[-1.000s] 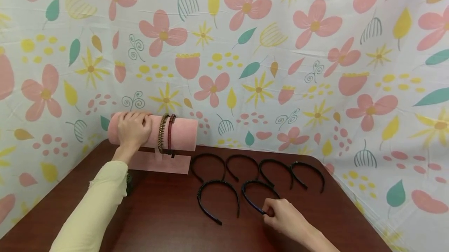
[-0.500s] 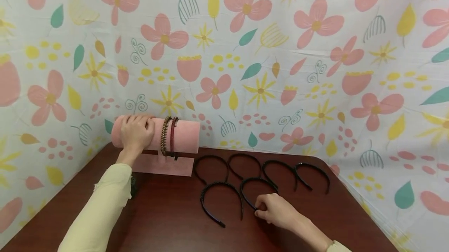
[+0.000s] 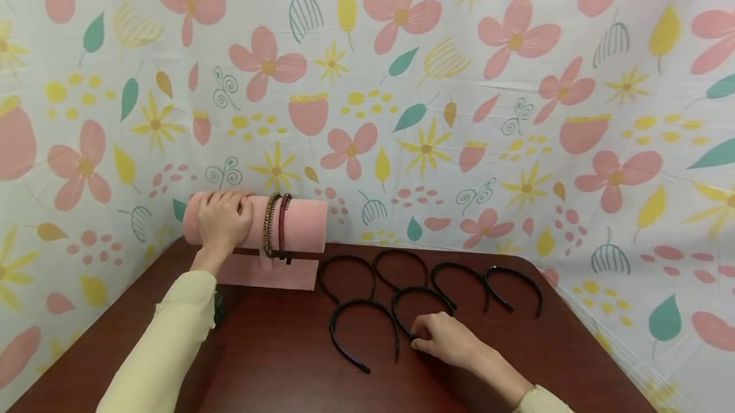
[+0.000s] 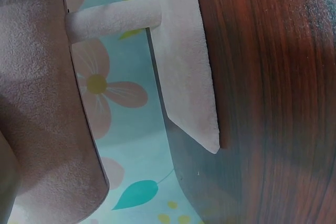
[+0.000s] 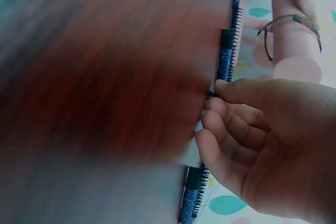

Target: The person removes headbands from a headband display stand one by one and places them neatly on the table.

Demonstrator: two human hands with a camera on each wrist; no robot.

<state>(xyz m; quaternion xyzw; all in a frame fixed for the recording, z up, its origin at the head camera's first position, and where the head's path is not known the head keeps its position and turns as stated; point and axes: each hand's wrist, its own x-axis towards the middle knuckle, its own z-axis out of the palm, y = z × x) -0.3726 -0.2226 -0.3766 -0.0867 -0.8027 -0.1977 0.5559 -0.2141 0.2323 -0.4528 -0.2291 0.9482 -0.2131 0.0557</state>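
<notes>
My left hand (image 3: 224, 218) grips the left part of a pink, plush-covered roll on a headband stand (image 3: 304, 228). A gold-toned headband (image 3: 268, 225) and a red headband (image 3: 282, 225) sit around the roll, right of that hand. Out on the table, my right hand (image 3: 450, 339) pinches one end of a dark headband (image 3: 422, 288) between thumb and fingers. In the right wrist view the thumb (image 5: 244, 90) presses against the index finger at the band's tip, mostly hidden. To its left lies another dark headband (image 3: 364, 301), flat and apart from the hand.
Behind these, several black headbands, such as the rightmost headband (image 3: 517, 272), lie in a row on the brown table (image 3: 275, 349). A dark green object (image 3: 218, 307) is partly hidden by the left sleeve. A floral cloth (image 3: 367, 81) hangs behind the table.
My right hand has shifted left and slightly away from me with the headband, now nearer the back row. The left hand stays on the stand's roll. The view has shifted a little.
</notes>
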